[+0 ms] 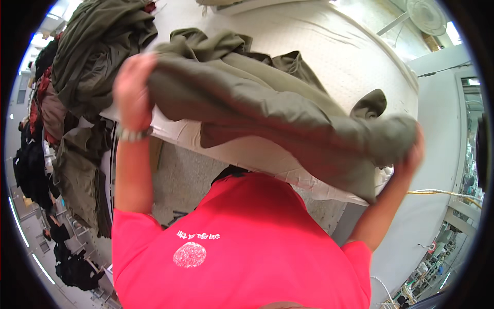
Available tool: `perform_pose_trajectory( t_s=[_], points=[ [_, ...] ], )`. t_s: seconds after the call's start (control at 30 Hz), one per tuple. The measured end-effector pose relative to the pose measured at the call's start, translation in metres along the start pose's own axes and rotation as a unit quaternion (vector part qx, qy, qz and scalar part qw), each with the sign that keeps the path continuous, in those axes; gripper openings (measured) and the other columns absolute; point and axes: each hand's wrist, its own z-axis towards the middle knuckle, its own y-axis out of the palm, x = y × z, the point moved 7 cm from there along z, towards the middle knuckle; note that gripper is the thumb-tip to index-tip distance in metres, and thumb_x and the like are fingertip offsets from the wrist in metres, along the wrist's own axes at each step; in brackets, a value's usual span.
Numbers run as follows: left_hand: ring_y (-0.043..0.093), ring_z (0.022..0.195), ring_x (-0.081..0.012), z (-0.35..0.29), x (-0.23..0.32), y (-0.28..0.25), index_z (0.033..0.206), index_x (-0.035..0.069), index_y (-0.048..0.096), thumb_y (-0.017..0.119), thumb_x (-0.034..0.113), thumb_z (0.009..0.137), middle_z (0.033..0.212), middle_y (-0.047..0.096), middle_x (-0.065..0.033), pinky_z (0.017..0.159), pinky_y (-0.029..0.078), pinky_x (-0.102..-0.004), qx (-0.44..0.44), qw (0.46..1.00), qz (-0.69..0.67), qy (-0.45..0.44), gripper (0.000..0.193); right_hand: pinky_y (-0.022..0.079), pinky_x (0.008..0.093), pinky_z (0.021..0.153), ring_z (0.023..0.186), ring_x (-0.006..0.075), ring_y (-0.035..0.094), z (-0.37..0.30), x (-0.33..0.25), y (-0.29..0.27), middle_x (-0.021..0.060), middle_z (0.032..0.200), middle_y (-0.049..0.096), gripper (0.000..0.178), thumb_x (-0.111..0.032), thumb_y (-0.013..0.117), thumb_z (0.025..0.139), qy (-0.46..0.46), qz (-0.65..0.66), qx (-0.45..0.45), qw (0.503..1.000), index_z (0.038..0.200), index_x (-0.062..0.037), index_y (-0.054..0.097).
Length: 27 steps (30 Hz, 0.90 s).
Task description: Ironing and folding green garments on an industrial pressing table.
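Note:
An olive-green garment (267,110) stretches between my two hands above a table with a pale padded cover (288,31). My left hand (135,90), blurred by motion and with a metal watch band at the wrist, grips its left end. At its right end my right hand (413,153) is closed on the cloth, partly hidden behind it. The near edge of the garment hangs past the table's front edge. Folds of a lighter inner side show along the far part. Which kind of garment it is, I cannot tell.
A heap of olive-green garments (98,56) lies at the table's far left, and more cloth (82,177) hangs below it. A white fan (426,16) stands at the far right. Beside the table on the right is a grey panel (437,134) with a cable (437,193). People in dark clothing work at left.

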Motion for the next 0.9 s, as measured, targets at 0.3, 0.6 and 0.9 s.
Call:
perform_pose_trajectory(
  t_s=[0.3, 0.6, 0.9],
  points=[
    [0.049, 0.053, -0.0097, 0.105, 0.005, -0.047, 0.075, 0.010, 0.059, 0.075, 0.021, 0.091, 0.065, 0.054, 0.0015, 0.049, 0.043, -0.0275, 0.223, 0.969, -0.101, -0.032, 0.026, 0.049, 0.0271, 0.054, 0.059, 0.0163, 0.062, 0.126, -0.107, 0.087, 0.0132, 0.081, 0.074, 0.027, -0.029, 0.061, 0.102, -0.187, -0.073, 0.175, 0.964, 0.104, -0.0033, 0.069],
    [0.050, 0.063, -0.0047, -0.087, -0.136, 0.014, 0.100, 0.005, 0.056, 0.075, 0.014, 0.093, 0.079, 0.058, 0.0037, 0.050, 0.041, -0.0229, 0.050, 0.953, -0.055, -0.295, 0.022, 0.042, 0.0231, 0.046, 0.050, 0.0110, 0.056, 0.071, 0.082, -0.006, 0.0033, 0.065, 0.064, 0.023, -0.027, 0.065, 0.099, 0.161, -0.197, 0.141, 0.957, 0.084, -0.0082, 0.066],
    [0.054, 0.069, -0.0044, -0.271, -0.160, 0.023, 0.119, -0.001, 0.057, 0.073, 0.011, 0.094, 0.081, 0.061, 0.0022, 0.057, 0.046, -0.0218, 0.040, 0.910, -0.057, -0.409, 0.032, 0.045, 0.0241, 0.049, 0.051, 0.0108, 0.057, -0.061, 0.192, -0.078, 0.0031, 0.067, 0.065, 0.034, -0.040, 0.067, 0.098, 0.326, -0.235, 0.115, 0.909, 0.090, -0.0072, 0.065]
  ],
)
